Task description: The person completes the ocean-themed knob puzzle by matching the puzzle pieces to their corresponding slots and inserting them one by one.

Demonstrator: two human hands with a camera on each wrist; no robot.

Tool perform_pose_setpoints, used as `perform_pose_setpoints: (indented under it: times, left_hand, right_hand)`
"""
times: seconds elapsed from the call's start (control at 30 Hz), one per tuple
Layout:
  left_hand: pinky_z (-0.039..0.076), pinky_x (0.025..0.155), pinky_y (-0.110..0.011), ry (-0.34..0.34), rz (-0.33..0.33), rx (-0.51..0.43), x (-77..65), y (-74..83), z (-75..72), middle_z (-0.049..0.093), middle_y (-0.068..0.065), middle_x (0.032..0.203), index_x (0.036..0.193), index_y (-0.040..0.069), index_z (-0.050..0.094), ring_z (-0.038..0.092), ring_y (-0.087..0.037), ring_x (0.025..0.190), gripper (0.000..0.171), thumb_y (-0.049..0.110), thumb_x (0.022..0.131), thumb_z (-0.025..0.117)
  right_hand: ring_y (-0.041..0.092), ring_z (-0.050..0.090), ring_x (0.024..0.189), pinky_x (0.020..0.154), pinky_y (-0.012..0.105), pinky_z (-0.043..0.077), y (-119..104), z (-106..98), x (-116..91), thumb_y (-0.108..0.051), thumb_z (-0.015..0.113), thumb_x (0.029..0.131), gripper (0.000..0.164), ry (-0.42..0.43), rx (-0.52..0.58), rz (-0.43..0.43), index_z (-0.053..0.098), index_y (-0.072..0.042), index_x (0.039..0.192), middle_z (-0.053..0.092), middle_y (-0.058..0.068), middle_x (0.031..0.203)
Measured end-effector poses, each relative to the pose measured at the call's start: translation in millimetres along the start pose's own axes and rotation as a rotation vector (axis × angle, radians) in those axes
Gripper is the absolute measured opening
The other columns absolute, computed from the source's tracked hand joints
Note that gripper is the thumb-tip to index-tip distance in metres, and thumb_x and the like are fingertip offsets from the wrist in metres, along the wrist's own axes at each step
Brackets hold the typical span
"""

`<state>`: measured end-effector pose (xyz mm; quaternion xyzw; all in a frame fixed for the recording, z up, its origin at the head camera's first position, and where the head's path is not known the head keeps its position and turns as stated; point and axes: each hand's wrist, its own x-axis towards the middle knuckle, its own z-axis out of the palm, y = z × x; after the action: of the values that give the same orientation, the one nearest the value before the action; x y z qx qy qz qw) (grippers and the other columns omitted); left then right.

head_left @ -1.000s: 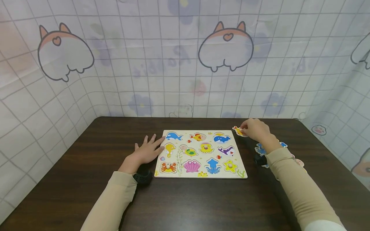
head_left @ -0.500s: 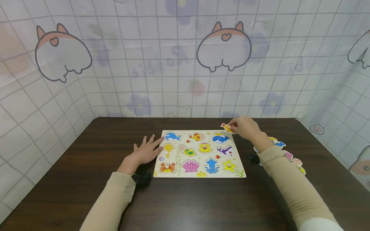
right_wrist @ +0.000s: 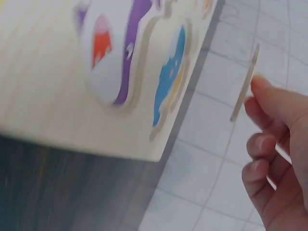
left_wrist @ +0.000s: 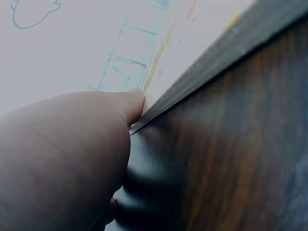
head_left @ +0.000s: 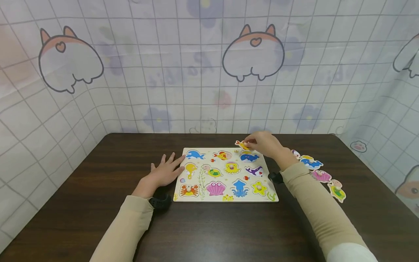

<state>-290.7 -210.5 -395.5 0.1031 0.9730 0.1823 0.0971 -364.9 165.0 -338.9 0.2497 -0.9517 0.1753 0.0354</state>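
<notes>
The right hand point(head_left: 266, 144) covers most of the little yellow piece point(head_left: 242, 145), so can't tell what animal it is. Right wrist view is blurry and only shows that piece edge-on. The sleeve point(head_left: 307, 196) hides the puzzle board point(head_left: 226, 198)'s right edge.

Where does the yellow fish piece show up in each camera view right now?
Head: yellow fish piece, pinched by the right hand over the puzzle board's far edge.
Left wrist: not in view.
Right wrist: seen edge-on, at the fingertips.
Shared landmark: the puzzle board.
</notes>
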Motion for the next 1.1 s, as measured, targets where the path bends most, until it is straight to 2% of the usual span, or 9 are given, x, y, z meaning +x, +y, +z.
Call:
perform_pose_setpoints:
  times: [0.2, 0.4, 0.57, 0.8, 1.1]
  left_hand:
    - [-0.003, 0.109, -0.080, -0.002, 0.009, 0.004, -1.8, -0.1, -2.3, 0.004, -0.021, 0.170, 0.166, 0.023, 0.021, -0.005, -0.051, 0.152, 0.062, 0.047, 0.111, 0.037]
    - [-0.003, 0.109, -0.080, 0.002, 0.010, 0.012, -1.7, 1.2, -3.0, 0.005, -0.021, 0.170, 0.166, 0.022, 0.022, -0.004, -0.051, 0.152, 0.062, 0.046, 0.111, 0.037]
    - [-0.003, 0.109, -0.080, 0.002, 0.006, 0.007, -3.0, 0.5, -2.0, 0.005, -0.022, 0.169, 0.166, 0.022, 0.022, -0.004, -0.051, 0.152, 0.061, 0.045, 0.112, 0.037]
    - [-0.003, 0.109, -0.080, 0.006, 0.011, 0.002, -3.3, -0.8, 0.1, 0.006, -0.021, 0.170, 0.166, 0.022, 0.021, -0.004, -0.051, 0.152, 0.061, 0.045, 0.112, 0.037]
    - [-0.002, 0.109, -0.080, 0.015, 0.006, 0.007, -2.2, -0.7, -0.2, 0.007, -0.022, 0.169, 0.166, 0.021, 0.023, -0.003, -0.051, 0.152, 0.061, 0.044, 0.111, 0.039]
  right_hand:
    - [0.018, 0.066, 0.084, 0.080, 0.040, 0.056, -10.3, 8.7, 6.9, -0.017, 0.067, 0.102, 0.024, -0.050, 0.066, -0.056, 0.076, -0.003, 0.119, 0.073, 0.006, 0.102]
    - [0.020, 0.065, 0.089, 0.083, 0.040, 0.056, -17.9, 15.3, 13.5, -0.015, 0.069, 0.101, 0.022, -0.044, 0.039, -0.070, 0.076, -0.004, 0.119, 0.072, 0.008, 0.109]
    - [0.021, 0.063, 0.090, 0.086, 0.039, 0.056, -25.4, 22.5, 21.5, -0.013, 0.068, 0.101, 0.022, -0.089, 0.020, -0.056, 0.076, -0.005, 0.119, 0.071, 0.007, 0.108]
    - [0.022, 0.064, 0.092, 0.086, 0.039, 0.055, -37.5, 33.9, 32.2, -0.013, 0.069, 0.100, 0.020, -0.119, -0.040, -0.131, 0.077, -0.006, 0.117, 0.071, 0.007, 0.107]
    - [0.020, 0.062, 0.092, 0.089, 0.038, 0.054, -47.2, 39.4, 39.5, -0.015, 0.069, 0.101, 0.019, -0.155, -0.085, -0.134, 0.078, -0.009, 0.116, 0.071, 0.006, 0.108]
